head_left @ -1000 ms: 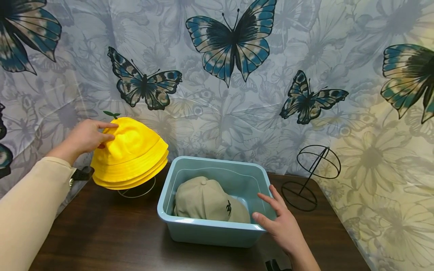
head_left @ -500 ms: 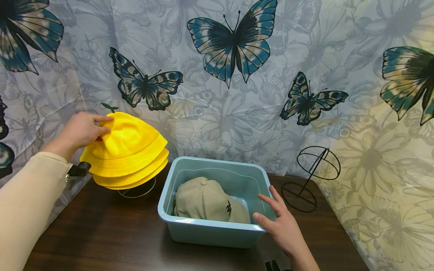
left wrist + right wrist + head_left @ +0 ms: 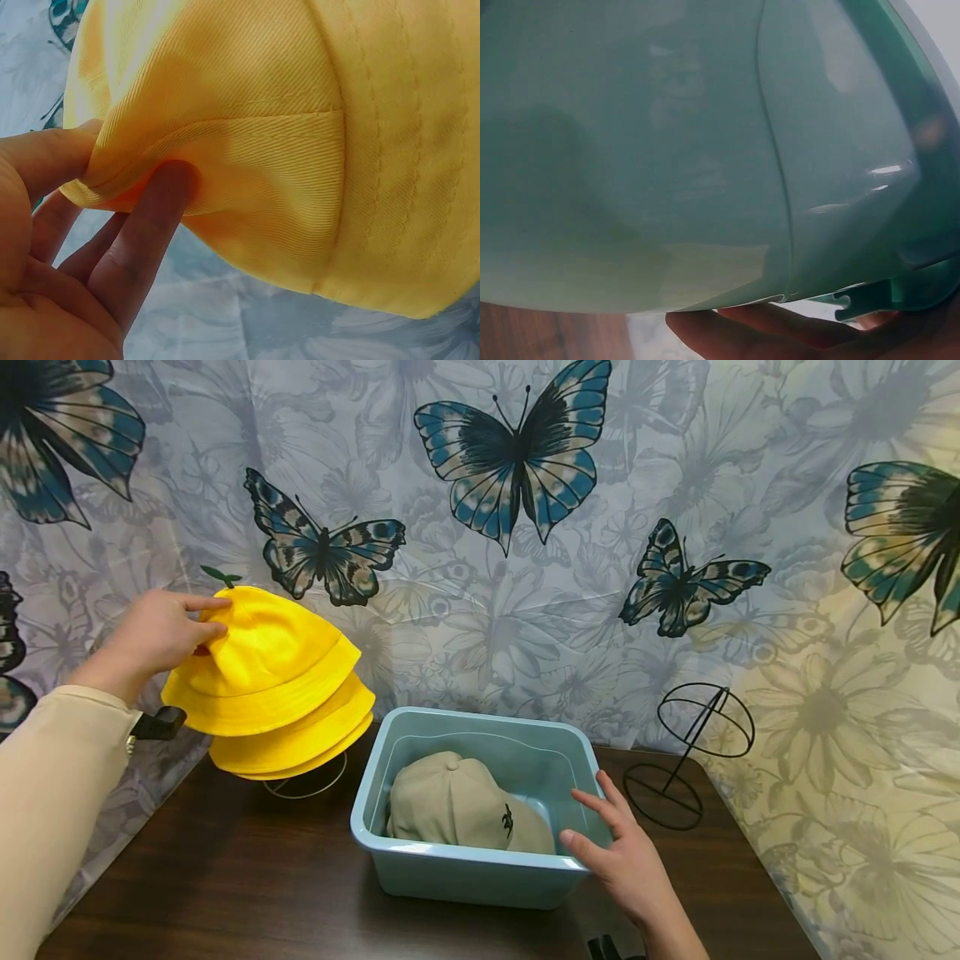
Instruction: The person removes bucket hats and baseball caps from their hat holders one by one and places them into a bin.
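Note:
My left hand (image 3: 153, 631) pinches the crown of a yellow bucket hat (image 3: 262, 652) near its green sprout top (image 3: 221, 577). In the left wrist view, thumb and fingers fold the cloth of the yellow bucket hat (image 3: 247, 165). Just below it, other yellow bucket hats (image 3: 300, 731) sit stacked on a wire stand (image 3: 307, 792), and the held hat still partly overlaps them. My right hand (image 3: 626, 860) holds the right rim of a light-blue plastic basin (image 3: 480, 881). Inside the basin lies a beige baseball cap (image 3: 450, 797) with a small dark emblem.
A bare black wire hat stand (image 3: 678, 756) stands on the right of the dark wooden table (image 3: 247, 877). Behind the table hangs a cloth backdrop (image 3: 495, 635) printed with butterflies and flowers.
My left hand has lifted the top yellow bucket hat up and to the left, opening a gap between its brim and the hats below. The right hand and basin have stayed put.

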The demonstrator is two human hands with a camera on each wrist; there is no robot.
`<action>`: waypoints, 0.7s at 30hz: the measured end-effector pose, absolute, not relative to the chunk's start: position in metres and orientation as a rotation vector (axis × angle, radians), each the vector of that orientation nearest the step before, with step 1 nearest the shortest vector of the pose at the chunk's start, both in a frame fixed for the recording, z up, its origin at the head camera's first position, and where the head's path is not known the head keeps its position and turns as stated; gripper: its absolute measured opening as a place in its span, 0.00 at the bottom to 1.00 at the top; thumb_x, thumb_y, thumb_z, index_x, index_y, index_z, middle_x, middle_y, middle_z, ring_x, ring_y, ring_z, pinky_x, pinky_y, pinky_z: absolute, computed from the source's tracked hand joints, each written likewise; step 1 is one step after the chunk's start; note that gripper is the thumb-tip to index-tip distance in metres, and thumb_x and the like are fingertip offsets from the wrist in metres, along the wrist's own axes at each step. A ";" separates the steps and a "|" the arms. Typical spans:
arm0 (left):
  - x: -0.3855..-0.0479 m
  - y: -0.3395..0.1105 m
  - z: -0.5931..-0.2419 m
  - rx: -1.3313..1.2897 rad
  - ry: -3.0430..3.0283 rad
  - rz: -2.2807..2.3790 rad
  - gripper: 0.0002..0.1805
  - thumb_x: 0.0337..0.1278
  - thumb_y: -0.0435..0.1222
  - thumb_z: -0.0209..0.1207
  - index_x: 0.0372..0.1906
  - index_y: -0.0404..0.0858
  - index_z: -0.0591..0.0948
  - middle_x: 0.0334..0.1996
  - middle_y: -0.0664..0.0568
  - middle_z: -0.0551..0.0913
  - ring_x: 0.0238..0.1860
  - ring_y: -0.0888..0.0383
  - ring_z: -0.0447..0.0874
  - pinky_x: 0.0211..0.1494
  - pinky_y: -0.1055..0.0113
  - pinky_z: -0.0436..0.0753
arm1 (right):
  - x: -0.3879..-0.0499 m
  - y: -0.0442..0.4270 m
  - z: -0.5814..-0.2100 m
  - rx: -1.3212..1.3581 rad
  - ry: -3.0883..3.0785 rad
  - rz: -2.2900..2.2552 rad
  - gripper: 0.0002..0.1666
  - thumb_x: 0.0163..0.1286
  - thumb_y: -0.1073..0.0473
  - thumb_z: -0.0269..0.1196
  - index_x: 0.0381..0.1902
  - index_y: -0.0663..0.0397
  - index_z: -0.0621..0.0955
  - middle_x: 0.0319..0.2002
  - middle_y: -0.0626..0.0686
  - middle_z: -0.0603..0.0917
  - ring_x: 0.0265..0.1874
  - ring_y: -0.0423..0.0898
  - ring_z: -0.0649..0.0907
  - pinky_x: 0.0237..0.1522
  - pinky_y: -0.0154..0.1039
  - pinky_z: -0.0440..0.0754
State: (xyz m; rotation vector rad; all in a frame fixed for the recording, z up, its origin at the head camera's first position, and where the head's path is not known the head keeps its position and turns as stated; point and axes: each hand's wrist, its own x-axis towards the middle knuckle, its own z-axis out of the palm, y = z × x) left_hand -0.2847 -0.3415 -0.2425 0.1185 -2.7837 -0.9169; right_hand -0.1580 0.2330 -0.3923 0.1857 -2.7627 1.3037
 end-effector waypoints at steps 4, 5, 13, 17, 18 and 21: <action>-0.282 -0.344 -0.235 0.152 -2.770 -0.931 0.29 0.71 0.40 0.58 0.72 0.36 0.68 0.61 0.24 0.68 0.35 0.45 0.85 0.34 0.61 0.85 | -0.158 0.233 -0.392 0.179 -2.768 1.305 0.38 0.65 0.41 0.69 0.69 0.49 0.75 0.79 0.51 0.48 0.73 0.67 0.54 0.57 0.75 0.62; -0.281 -0.345 -0.233 0.163 -2.767 -0.934 0.30 0.71 0.41 0.58 0.73 0.37 0.68 0.61 0.24 0.67 0.37 0.44 0.85 0.35 0.59 0.85 | -0.158 0.233 -0.392 0.178 -2.769 1.304 0.38 0.65 0.40 0.69 0.68 0.49 0.75 0.79 0.51 0.48 0.73 0.67 0.54 0.56 0.76 0.62; -0.275 -0.340 -0.222 0.222 -2.725 -0.904 0.30 0.73 0.45 0.55 0.74 0.40 0.66 0.65 0.25 0.65 0.48 0.35 0.78 0.50 0.44 0.81 | -0.158 0.233 -0.392 0.181 -2.754 1.323 0.39 0.65 0.40 0.69 0.68 0.49 0.75 0.79 0.50 0.48 0.73 0.66 0.53 0.57 0.75 0.62; -0.271 -0.335 -0.213 0.235 -2.675 -0.895 0.31 0.74 0.46 0.53 0.75 0.41 0.65 0.70 0.28 0.61 0.55 0.33 0.70 0.55 0.40 0.77 | -0.159 0.233 -0.392 0.178 -2.755 1.333 0.39 0.65 0.40 0.69 0.69 0.49 0.75 0.79 0.50 0.48 0.73 0.66 0.53 0.57 0.75 0.62; -0.270 -0.334 -0.211 0.239 -2.663 -0.890 0.31 0.74 0.47 0.53 0.75 0.42 0.64 0.71 0.29 0.60 0.56 0.32 0.69 0.53 0.41 0.77 | -0.159 0.233 -0.392 0.176 -2.757 1.337 0.39 0.65 0.41 0.69 0.69 0.49 0.75 0.79 0.50 0.48 0.73 0.66 0.53 0.57 0.76 0.62; -0.267 -0.329 -0.204 0.237 -2.642 -0.874 0.31 0.73 0.48 0.53 0.75 0.44 0.64 0.72 0.31 0.61 0.54 0.35 0.70 0.43 0.52 0.81 | -0.159 0.233 -0.392 0.173 -2.763 1.339 0.39 0.65 0.41 0.69 0.69 0.49 0.75 0.79 0.50 0.47 0.73 0.66 0.53 0.57 0.76 0.61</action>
